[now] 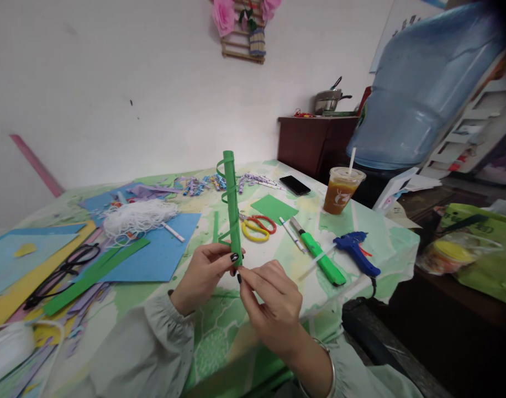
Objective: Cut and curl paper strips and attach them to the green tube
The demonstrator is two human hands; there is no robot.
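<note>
A green paper tube stands nearly upright over the table, with thin green strips looping out from its left side. Near its lower end, my left hand is closed around it, thumb in front. The fingertips of my right hand pinch together at the tube's bottom edge; whether they grip the tube or a strip end is too small to tell. Just behind lie scissors with yellow and red handles. A green paper square rests to their right.
A blue glue gun, a green-handled cutter, a white pen, a phone and an iced drink are on the right. At left lie white string, glasses, blue paper and a green strip.
</note>
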